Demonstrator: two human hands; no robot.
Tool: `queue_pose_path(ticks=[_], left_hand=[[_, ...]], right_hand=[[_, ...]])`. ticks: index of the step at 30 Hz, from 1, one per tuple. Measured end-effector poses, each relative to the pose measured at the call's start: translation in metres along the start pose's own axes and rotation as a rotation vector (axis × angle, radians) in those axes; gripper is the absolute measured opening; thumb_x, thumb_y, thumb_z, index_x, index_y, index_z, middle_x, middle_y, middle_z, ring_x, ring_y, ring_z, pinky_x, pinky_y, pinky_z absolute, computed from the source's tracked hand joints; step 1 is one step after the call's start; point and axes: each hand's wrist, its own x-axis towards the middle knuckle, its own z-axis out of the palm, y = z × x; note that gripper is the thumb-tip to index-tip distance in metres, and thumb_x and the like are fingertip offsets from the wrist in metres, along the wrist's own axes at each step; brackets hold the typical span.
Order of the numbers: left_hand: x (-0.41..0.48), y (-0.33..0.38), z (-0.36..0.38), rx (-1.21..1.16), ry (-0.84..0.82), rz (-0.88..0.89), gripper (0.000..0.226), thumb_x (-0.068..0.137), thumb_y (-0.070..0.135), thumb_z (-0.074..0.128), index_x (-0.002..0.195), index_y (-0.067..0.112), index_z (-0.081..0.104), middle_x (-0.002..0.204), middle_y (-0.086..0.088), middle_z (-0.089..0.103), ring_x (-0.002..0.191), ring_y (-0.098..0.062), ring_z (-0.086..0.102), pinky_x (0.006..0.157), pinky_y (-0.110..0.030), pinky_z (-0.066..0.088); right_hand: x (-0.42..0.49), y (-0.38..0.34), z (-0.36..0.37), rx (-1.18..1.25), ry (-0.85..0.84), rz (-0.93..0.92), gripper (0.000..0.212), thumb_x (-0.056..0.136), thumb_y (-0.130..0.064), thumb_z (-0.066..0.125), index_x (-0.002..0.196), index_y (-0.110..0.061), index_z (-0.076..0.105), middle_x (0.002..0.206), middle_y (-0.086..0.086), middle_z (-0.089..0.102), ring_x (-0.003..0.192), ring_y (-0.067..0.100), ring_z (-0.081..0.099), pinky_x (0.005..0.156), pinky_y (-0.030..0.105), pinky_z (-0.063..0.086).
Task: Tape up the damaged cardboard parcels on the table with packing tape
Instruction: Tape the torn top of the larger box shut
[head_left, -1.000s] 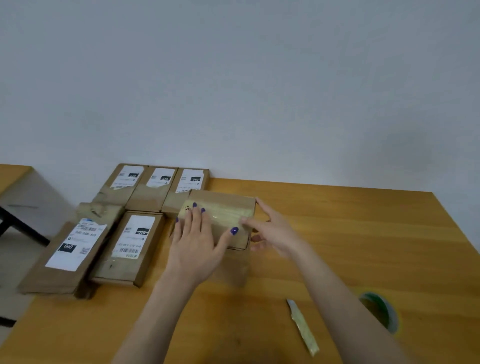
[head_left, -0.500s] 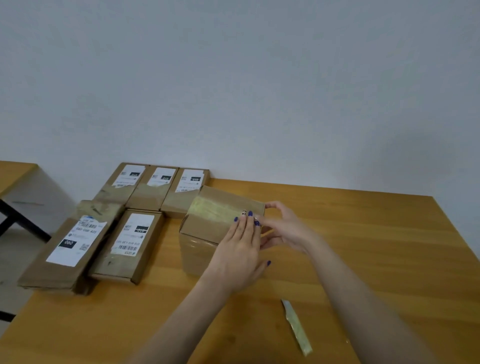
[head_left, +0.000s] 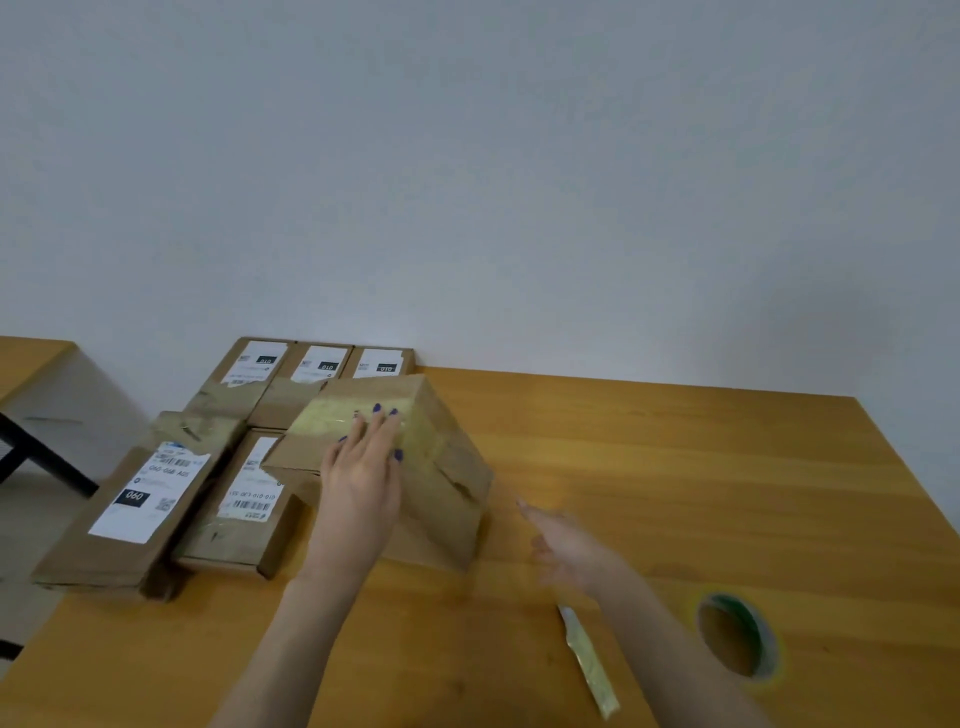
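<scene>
The box (head_left: 447, 467) is matt brown cardboard, its tape strip (head_left: 322, 422) glossy. The table (head_left: 675, 467) is smooth, lightly shiny wood. The parcel labels (head_left: 150, 491) are white paper.

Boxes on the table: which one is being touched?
The tall box under the left grip, with yellowish tape across its top and no white label showing. The flat labelled parcels beside it are untouched.

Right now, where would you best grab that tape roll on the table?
Pinch the tape roll by its wall from above, fingers in the open core and thumb outside: it lies flat on the table, hole up. The right hand, open and nearest, seems the one to use.
</scene>
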Motion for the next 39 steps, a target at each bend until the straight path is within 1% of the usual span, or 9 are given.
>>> queue_pose_path(ticks=[6,10,13,18,21,24,31,35,39], left_hand=[[-0.001,-0.016,-0.031,-0.308,0.119,-0.397,0.043,0.093,0.001,0.049,0.135,0.011,0.052,0.102,-0.014,0.069,0.072,-0.023,0.059,0.059,-0.027,0.046],[-0.012,-0.025,-0.03,-0.592,0.217,-0.651,0.04,0.096,0.004,0.051,0.135,0.011,0.052,0.118,0.001,0.061,0.106,-0.014,0.057,0.083,-0.022,0.043],[-0.013,-0.033,-0.015,-0.844,0.234,-0.754,0.036,0.095,0.0,0.05,0.13,0.007,0.052,0.124,-0.004,0.059,0.114,-0.017,0.056,0.093,-0.029,0.046],[-0.014,-0.035,0.033,-0.374,-0.257,-0.814,0.039,0.092,0.0,0.046,0.131,0.003,0.048,0.121,-0.011,0.059,0.116,-0.032,0.053,0.088,-0.036,0.044],[-0.021,-0.038,0.053,-0.347,-0.434,-0.84,0.042,0.089,-0.001,0.046,0.131,0.0,0.05,0.122,-0.014,0.063,0.117,-0.033,0.055,0.099,-0.039,0.045],[-0.017,-0.033,0.045,-0.46,-0.346,-0.899,0.045,0.085,0.007,0.048,0.129,0.0,0.049,0.124,-0.015,0.062,0.115,-0.033,0.056,0.1,-0.041,0.044],[0.011,0.013,-0.01,-0.465,0.116,-0.396,0.047,0.093,-0.002,0.041,0.139,0.007,0.04,0.136,-0.008,0.049,0.119,-0.023,0.05,0.101,-0.038,0.041],[0.027,0.029,-0.006,-0.308,-0.054,0.059,0.046,0.094,0.004,0.038,0.14,0.007,0.041,0.148,-0.004,0.038,0.138,-0.019,0.034,0.115,-0.032,0.027],[0.069,0.056,0.011,-0.188,-0.367,0.155,0.05,0.101,0.019,0.028,0.15,0.007,0.024,0.158,-0.004,0.018,0.147,-0.013,0.006,0.113,-0.016,0.001]], right_hand=[[-0.004,0.011,0.034,0.166,-0.086,-0.107,0.078,0.088,-0.06,0.051,0.15,-0.02,0.027,0.152,0.006,0.034,0.136,0.026,0.038,0.099,0.047,0.039],[-0.032,-0.015,0.049,0.2,-0.003,-0.471,0.043,0.089,-0.043,0.062,0.127,-0.026,0.049,0.112,-0.016,0.057,0.107,0.008,0.054,0.091,0.028,0.046],[-0.058,-0.038,0.046,0.035,0.144,-0.841,0.065,0.085,-0.042,0.068,0.143,-0.031,0.042,0.134,-0.017,0.053,0.127,0.004,0.046,0.105,0.025,0.04],[-0.076,-0.06,0.054,-0.741,0.503,-1.031,0.075,0.087,-0.051,0.06,0.151,-0.028,0.027,0.156,-0.014,0.022,0.144,0.012,0.012,0.117,0.03,0.006],[-0.069,-0.034,0.074,-1.12,0.476,-1.175,0.053,0.08,-0.038,0.068,0.13,-0.023,0.058,0.139,-0.005,0.052,0.134,0.016,0.037,0.1,0.045,0.047],[-0.059,-0.021,0.083,-1.123,0.453,-1.182,0.045,0.077,-0.033,0.072,0.119,-0.022,0.065,0.13,-0.004,0.061,0.127,0.016,0.051,0.085,0.032,0.056],[-0.064,-0.077,0.049,-0.85,0.556,-1.159,0.043,0.097,-0.019,0.052,0.14,-0.018,0.048,0.144,0.001,0.049,0.133,0.02,0.039,0.111,0.033,0.034],[-0.038,-0.112,0.03,-0.958,0.395,-0.727,0.097,0.084,-0.049,0.066,0.152,-0.006,0.012,0.158,0.011,0.022,0.145,0.026,0.019,0.117,0.04,0.021],[-0.029,-0.107,0.026,-0.65,0.238,-0.616,0.061,0.085,-0.029,0.071,0.131,-0.003,0.041,0.125,0.006,0.055,0.115,0.027,0.052,0.075,0.022,0.041]])
